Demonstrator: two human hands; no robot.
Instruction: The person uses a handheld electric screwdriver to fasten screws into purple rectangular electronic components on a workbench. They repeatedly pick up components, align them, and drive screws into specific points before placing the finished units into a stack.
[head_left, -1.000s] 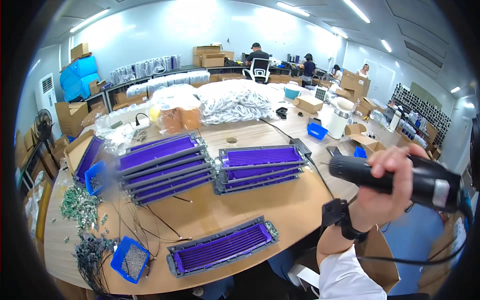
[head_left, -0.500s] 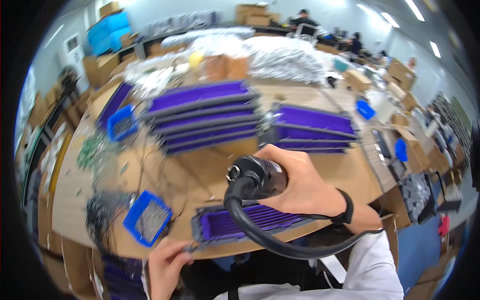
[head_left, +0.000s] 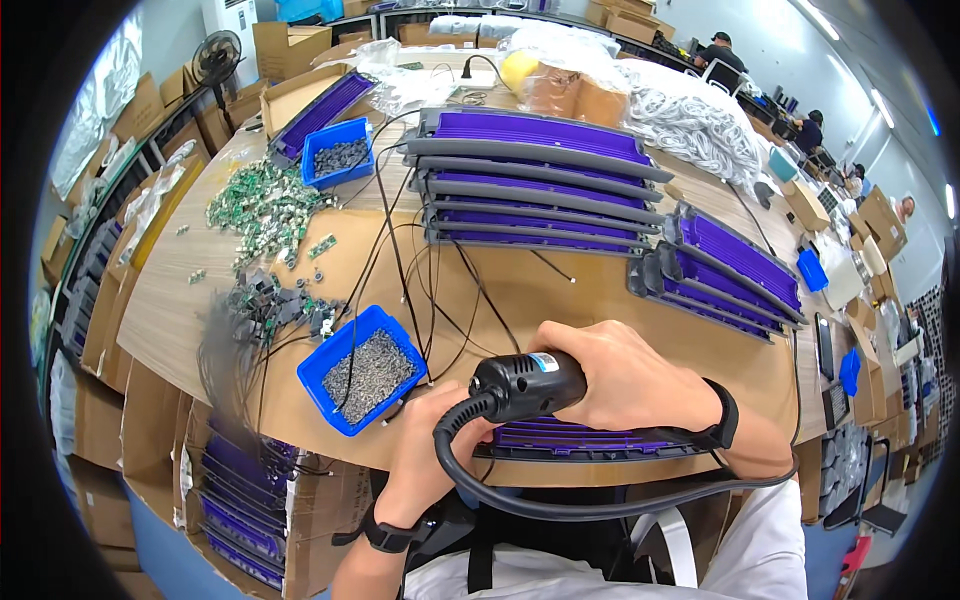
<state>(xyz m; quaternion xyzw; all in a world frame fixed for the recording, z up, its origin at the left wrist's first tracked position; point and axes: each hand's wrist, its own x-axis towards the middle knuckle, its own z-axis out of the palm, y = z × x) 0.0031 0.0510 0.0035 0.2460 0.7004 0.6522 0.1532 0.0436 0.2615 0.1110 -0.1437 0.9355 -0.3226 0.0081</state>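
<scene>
My right hand (head_left: 650, 385) is wrapped round a black corded electric screwdriver (head_left: 535, 385). Its thick cable (head_left: 520, 505) loops down in front and back toward my right forearm. Beneath the tool, along the table's front edge, lies a long purple and dark grey plastic housing (head_left: 590, 437). My left hand (head_left: 430, 445) is at the housing's left end, its fingers closed and partly hidden behind the screwdriver; I cannot see what they hold. Left of that hand stands a blue bin (head_left: 310, 375) of small grey screws (head_left: 375, 375).
Behind the hands are a tall stack of purple housings (head_left: 540, 185) and a shorter stack (head_left: 720, 265). Black cables (head_left: 410, 285) sprawl over the cardboard sheet. Green circuit boards (head_left: 265, 210) are heaped at left, beside a second blue bin (head_left: 365, 165). People work farther back.
My left hand has moved right, from the housing's left corner to below the screwdriver. The screwdriver has shifted slightly right and lower in the picture, and the whole view has turned.
</scene>
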